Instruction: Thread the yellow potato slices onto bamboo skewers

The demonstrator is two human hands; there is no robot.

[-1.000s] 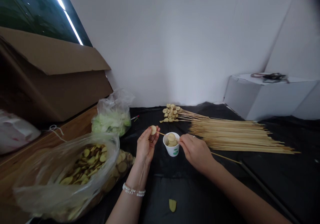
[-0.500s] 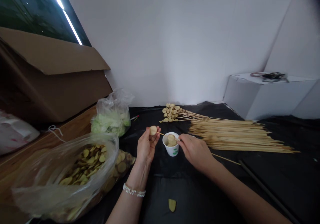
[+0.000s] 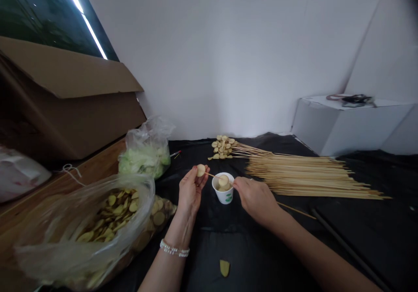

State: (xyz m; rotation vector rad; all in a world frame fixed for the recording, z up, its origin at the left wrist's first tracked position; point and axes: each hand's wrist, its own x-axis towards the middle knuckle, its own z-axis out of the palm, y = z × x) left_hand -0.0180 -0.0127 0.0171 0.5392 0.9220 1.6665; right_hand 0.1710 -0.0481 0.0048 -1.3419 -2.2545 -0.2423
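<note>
Potato slice (image 3: 200, 170) pinched in left hand (image 3: 190, 190), bamboo skewer (image 3: 296, 210) gripped in right hand (image 3: 257, 199)
The slice is probably slippery, best held by its rim.

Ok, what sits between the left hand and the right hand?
In the head view: a white cup, pale slices at its mouth, and a stretch of thin skewer.

The right grip (image 3: 256, 196) hides a middle length of the skewer (image 3: 296, 210). Pale slices (image 3: 224, 181) block the view to the bottom of the white cup (image 3: 221, 196). The left edge cuts off the cardboard box (image 3: 85, 122) and a whitish bag (image 3: 19, 174), and the dark tangle (image 3: 357, 100) on the white box (image 3: 359, 126) is too blurred to identify.
</note>
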